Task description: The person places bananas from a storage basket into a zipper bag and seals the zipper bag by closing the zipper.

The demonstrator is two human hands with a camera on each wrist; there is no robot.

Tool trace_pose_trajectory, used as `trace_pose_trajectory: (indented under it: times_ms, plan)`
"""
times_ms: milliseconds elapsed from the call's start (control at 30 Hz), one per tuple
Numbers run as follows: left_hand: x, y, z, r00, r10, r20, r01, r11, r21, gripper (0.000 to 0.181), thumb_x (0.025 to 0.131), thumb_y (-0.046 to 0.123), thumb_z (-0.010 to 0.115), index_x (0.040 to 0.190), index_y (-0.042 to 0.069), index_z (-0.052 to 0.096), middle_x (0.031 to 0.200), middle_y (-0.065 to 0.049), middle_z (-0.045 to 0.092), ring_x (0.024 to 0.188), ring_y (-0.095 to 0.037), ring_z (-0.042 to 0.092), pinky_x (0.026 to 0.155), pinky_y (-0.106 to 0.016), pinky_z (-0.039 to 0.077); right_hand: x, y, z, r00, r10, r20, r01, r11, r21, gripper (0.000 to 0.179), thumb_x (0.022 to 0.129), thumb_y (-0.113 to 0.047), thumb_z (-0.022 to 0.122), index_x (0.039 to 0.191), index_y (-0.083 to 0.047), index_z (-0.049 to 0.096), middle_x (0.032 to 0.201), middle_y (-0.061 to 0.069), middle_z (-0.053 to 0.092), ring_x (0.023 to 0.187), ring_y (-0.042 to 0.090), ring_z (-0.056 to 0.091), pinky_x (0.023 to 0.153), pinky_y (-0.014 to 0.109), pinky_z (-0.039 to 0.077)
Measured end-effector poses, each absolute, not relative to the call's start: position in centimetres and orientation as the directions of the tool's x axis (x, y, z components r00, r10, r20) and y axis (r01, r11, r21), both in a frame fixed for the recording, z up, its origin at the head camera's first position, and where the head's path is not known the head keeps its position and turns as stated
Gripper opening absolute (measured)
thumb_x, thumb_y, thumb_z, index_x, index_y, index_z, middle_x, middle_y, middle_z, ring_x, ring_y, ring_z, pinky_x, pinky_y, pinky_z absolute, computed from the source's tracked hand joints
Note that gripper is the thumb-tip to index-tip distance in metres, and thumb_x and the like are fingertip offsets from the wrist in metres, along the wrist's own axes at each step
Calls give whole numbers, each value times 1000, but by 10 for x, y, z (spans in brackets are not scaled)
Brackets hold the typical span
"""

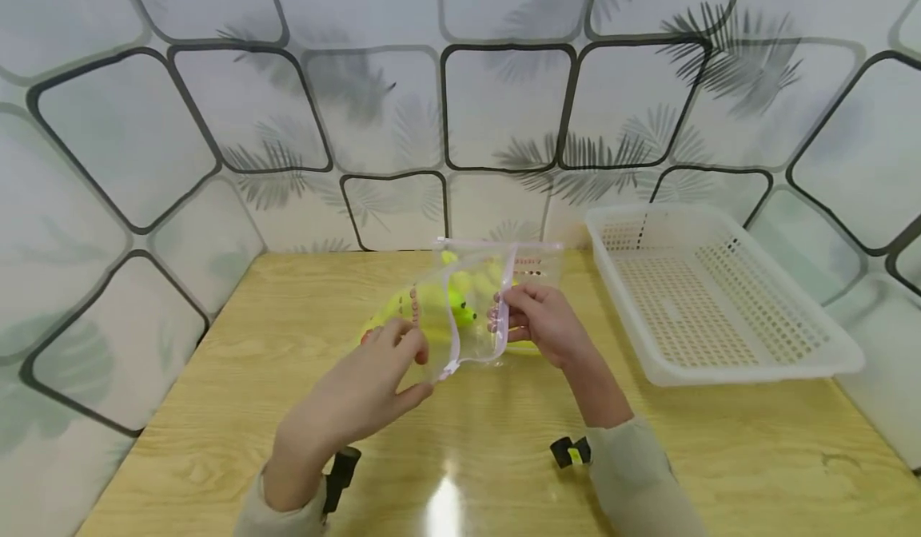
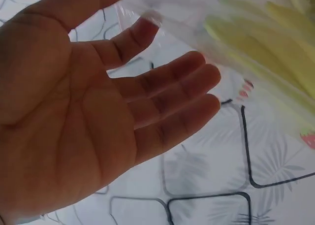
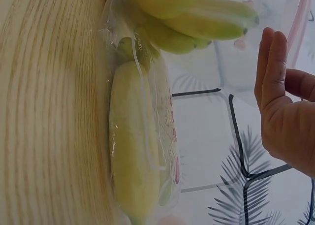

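A clear zip bag [image 1: 478,341] with a pink-edged mouth stands gaping over the wooden table, yellow bananas [image 3: 206,23] showing through its film. My right hand [image 1: 543,321] pinches the pink edge on the right side, with some fingertips seen through the plastic. At the left side of the mouth is my left hand [image 1: 367,385], its fingers loosely bent and spread. In the left wrist view, its index fingertip overlaps the bag's edge and its palm holds nothing. The white slider [image 1: 450,369] sits at the mouth's near corner, close to the left thumb.
Behind the open mouth runs another pink zip strip [image 1: 504,244]. A bagged banana [image 3: 133,136] lies on the wooden table [image 3: 49,112]. To the right stands a white perforated basket [image 1: 748,373]. Patterned white walls [image 1: 511,105] enclose the table at the back and sides.
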State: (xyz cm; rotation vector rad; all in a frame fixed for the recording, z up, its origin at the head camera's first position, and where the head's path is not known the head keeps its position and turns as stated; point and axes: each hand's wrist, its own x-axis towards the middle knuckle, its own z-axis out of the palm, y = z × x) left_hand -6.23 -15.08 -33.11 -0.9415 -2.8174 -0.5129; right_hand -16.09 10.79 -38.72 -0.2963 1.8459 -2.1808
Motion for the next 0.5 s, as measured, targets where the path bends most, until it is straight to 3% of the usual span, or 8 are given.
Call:
trace_pose_trajectory:
  times_ms: [100, 233, 333, 500]
  plan:
    - [-75, -168, -331, -830, 551, 91, 529, 724, 442, 31, 90, 27, 74, 109, 12, 55, 114, -6, 51, 91, -18, 53, 78, -34, 50, -161, 108, -386, -944, -330, 0, 50, -144, -988, 37, 105, -14, 47, 116, 21, 52, 82, 6, 70, 70, 16, 71, 62, 30, 60]
    - [-99, -204, -341, -859, 507, -70, 376, 717, 587, 43, 91, 34, 72, 124, 10, 54, 125, -14, 50, 113, -32, 56, 89, -47, 51, -162, 108, -386, -945, -326, -11, 60, -140, -988, 32, 105, -13, 48, 112, 17, 57, 81, 5, 71, 69, 15, 71, 60, 28, 60]
    - [-115, -226, -351, -891, 436, -125, 279, 743, 608, 45, 97, 32, 65, 129, 4, 52, 132, -22, 48, 119, -44, 52, 91, -53, 51, -162, 108, -387, -947, -322, -22, 71, -143, -987, 28, 105, -13, 48, 108, 13, 60, 81, 5, 70, 68, 15, 70, 60, 29, 60]
    - [-131, -236, -366, -919, 363, -152, 198, 760, 619, 56, 102, 30, 57, 143, -3, 39, 143, -32, 39, 122, -52, 47, 93, -57, 49, -161, 108, -389, -948, -317, -19, 70, -150, -986, 26, 105, -13, 48, 106, 10, 60, 81, 4, 70, 68, 14, 69, 59, 30, 60]
